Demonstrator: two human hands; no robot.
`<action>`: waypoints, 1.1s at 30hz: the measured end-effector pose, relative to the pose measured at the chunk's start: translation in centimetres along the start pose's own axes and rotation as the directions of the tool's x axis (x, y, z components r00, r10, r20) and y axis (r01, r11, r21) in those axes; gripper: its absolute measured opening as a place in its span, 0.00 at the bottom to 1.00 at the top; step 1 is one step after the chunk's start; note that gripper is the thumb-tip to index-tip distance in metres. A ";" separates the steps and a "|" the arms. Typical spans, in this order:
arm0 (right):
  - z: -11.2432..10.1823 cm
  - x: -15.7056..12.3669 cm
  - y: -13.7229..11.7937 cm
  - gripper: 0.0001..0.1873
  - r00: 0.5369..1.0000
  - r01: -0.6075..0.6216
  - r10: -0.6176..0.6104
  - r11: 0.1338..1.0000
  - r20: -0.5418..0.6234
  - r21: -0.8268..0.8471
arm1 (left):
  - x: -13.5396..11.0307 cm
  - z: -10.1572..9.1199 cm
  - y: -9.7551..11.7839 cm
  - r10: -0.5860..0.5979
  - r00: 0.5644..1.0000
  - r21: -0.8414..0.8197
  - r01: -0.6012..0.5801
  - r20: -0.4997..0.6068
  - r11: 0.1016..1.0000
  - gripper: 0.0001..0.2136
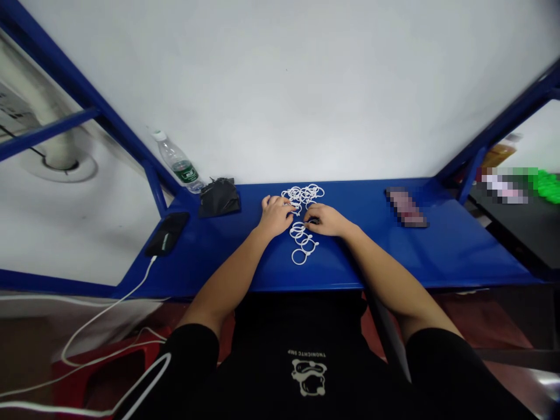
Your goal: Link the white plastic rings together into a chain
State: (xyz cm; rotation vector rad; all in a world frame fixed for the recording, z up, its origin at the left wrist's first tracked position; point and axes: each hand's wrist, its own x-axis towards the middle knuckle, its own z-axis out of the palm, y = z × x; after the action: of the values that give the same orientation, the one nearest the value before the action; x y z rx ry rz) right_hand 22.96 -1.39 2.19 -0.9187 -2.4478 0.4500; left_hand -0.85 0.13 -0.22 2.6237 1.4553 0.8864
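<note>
looks partway tbh, a few white rings (310,236) on the surface (350,259) nearer than the left hand (277,216) and right hand (327,220), bigger heap (301,194) beyond, both curled narrow, can't tell if gripping

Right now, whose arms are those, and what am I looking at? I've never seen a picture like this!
They're a person's arms; no robot here. You can see the left hand and right hand, both bare. The one picture comes from a camera on that person's head, looking forward and down. On the blue table, white rings lie in a far pile and a smaller near pile. Both hands are at the rings; whether they hold any is too small to tell. Toward the left are a bottle and some crumpled black plastic.
</note>
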 end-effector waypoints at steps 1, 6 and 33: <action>0.1 0.0 -0.1 0.05 1.000 -0.014 0.014 0.999 0.005 0.040 | 0.0 0.2 0.1 0.004 1.000 0.000 -0.004 0.012 1.000 0.07; 0.3 0.0 -0.1 0.08 0.988 -0.103 0.114 0.989 -0.101 0.110 | 0.1 0.5 0.4 -0.015 1.000 -0.036 0.015 -0.017 0.999 0.04; 0.2 -0.3 -0.4 0.11 0.953 -0.049 0.049 0.999 -0.299 0.008 | -0.1 -0.9 2.9 0.085 0.994 -0.158 -0.094 -0.066 0.983 0.09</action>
State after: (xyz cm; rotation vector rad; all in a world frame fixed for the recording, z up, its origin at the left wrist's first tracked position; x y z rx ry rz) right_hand 22.83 -1.89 2.16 -0.9718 -2.1536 0.3030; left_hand 0.94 -1.82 1.24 2.5817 1.2275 1.0510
